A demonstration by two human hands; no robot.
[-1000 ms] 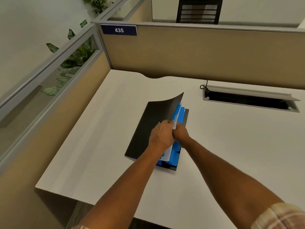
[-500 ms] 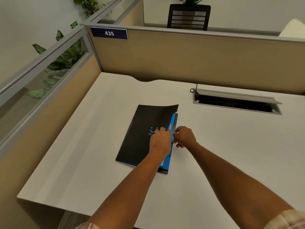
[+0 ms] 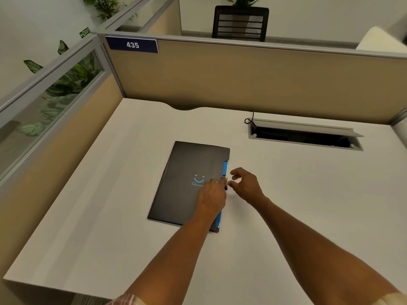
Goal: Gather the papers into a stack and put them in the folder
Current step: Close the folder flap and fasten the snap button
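A black folder (image 3: 185, 172) with a blue smile mark lies shut and flat in the middle of the white desk (image 3: 110, 216). A blue inner edge (image 3: 225, 168) shows along its right side; the papers are hidden inside. My left hand (image 3: 212, 192) rests palm down on the cover near its right edge, holding nothing. My right hand (image 3: 245, 183) hovers just right of the folder, fingers loosely curled and apart, with nothing in it.
An open cable slot (image 3: 304, 135) with a black cord sits in the desk at the back right. Beige partition walls (image 3: 242, 78) close off the back and left. A black chair (image 3: 241, 23) stands behind the partition.
The raised black cover has come down flat over the papers. My right hand has let go and moved off to the right of the folder; my left hand now lies on the cover.
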